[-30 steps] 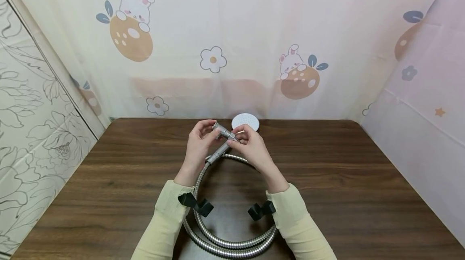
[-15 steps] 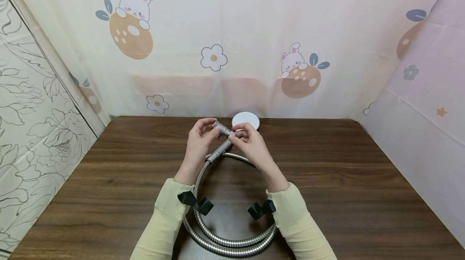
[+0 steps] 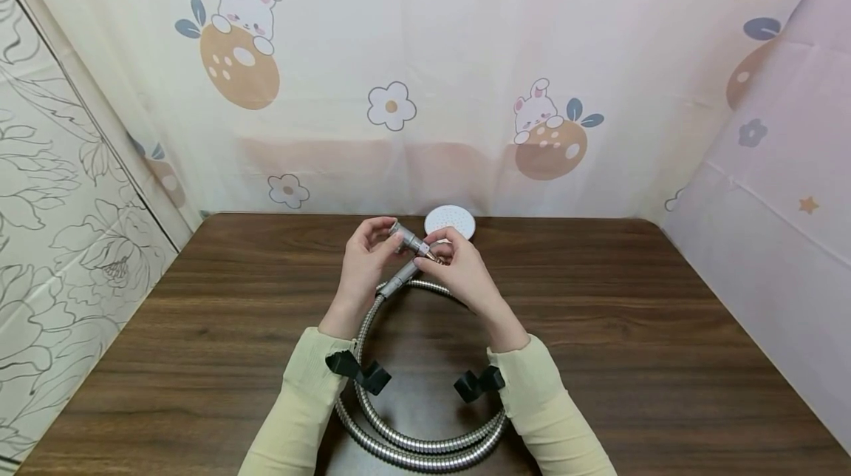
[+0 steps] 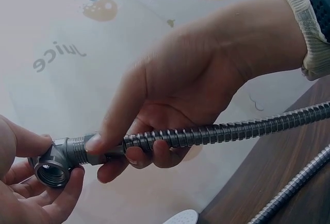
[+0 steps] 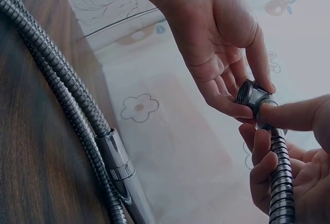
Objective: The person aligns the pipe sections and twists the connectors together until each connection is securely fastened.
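Note:
In the head view my left hand (image 3: 362, 262) holds a chrome pipe fitting (image 3: 408, 236) over the back of the table. Its round side opening, threaded inside, shows in the left wrist view, where finger and thumb pinch the fitting. My right hand (image 3: 465, 269) is at the other end. Its thumb presses the nut (image 4: 96, 154) that joins the ribbed metal shower hose (image 4: 206, 134) to the fitting, and its other fingers curl round the hose. Behind lies a hand shower with a white spray face (image 3: 449, 222); its grey handle (image 3: 399, 280) joins the hose's other end.
The hose lies in loops (image 3: 425, 454) on the brown wooden table (image 3: 631, 328), below and between the forearms. A printed curtain (image 3: 425, 40) hangs along the table's back edge. Black straps (image 3: 359, 372) with small blocks sit at the wrists.
The right thumb has moved down off the nut and back to the right, as at one second ago, while the fingers shift round it. The left hand and fitting stay nearly in place.

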The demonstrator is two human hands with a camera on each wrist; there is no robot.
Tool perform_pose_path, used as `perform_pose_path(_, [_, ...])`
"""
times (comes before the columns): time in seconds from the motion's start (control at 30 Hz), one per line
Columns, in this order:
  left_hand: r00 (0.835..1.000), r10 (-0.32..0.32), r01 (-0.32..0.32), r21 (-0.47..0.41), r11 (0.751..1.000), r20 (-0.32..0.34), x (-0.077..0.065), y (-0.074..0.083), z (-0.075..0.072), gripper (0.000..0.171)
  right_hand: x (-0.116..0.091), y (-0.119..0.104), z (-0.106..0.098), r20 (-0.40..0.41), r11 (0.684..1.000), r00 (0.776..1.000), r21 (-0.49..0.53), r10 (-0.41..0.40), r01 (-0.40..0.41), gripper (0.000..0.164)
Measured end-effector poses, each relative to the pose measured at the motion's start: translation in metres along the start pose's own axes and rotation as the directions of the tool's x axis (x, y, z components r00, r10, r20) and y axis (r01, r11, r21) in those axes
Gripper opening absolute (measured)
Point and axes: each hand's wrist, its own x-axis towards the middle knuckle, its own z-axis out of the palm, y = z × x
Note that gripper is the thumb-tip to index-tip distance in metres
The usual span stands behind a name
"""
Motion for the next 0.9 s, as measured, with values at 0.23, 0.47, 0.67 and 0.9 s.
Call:
perform_pose_path(0.23, [1.000,-0.001,0.001,-0.002,1.000,0.000,-0.0011,0.0013,0.0003,0.032,-0.0004,-0.0007,-0.0003,-0.015,1.000,1.000,0.030,-0.007,0.007,0.024])
perform_pose_path(0.47, [1.000,0.005,-0.005,0.001,1.000,0.005,-0.0007,0.0013,-0.0003,0.031,0.0001,-0.0027,-0.0002,-0.014,0.998,1.000,0.069,0.005,-0.004,0.030])
perform_pose_path(0.67, [1.000,0.006,-0.006,0.001,1.000,0.013,-0.0011,0.0003,0.0000,0.030,-0.0008,-0.0052,-0.0008,0.003,0.985,1.000,0.169,0.028,-0.028,0.027])
perform_pose_path(0.9, [1.000,0.000,0.000,0.007,1.000,0.017,-0.0020,-0.0004,0.0012,0.028,-0.0010,-0.0044,-0.0011,0.016,0.987,0.999,0.155,0.029,-0.031,0.025])
